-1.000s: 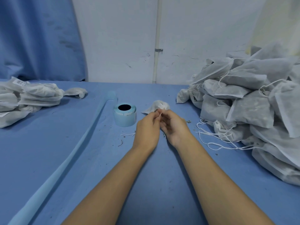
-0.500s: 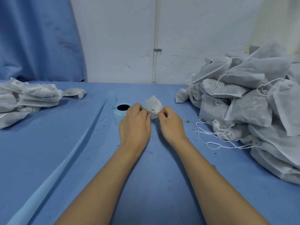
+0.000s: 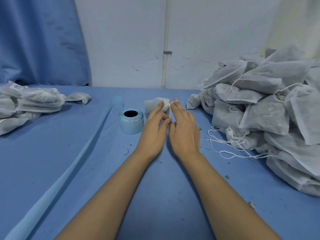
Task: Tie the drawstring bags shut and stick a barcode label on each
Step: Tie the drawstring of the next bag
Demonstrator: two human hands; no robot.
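Head: label roll (image 3: 131, 122) just beside left hand (image 3: 152, 131).

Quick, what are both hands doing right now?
Left hand: pinching the string.
Right hand: open, string looped over one straight fingertip.

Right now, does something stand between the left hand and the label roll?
Nothing visible does. The label roll stands just left of the left hand, with only blue table cover between them. That hand pinches the drawstring of the small bag.
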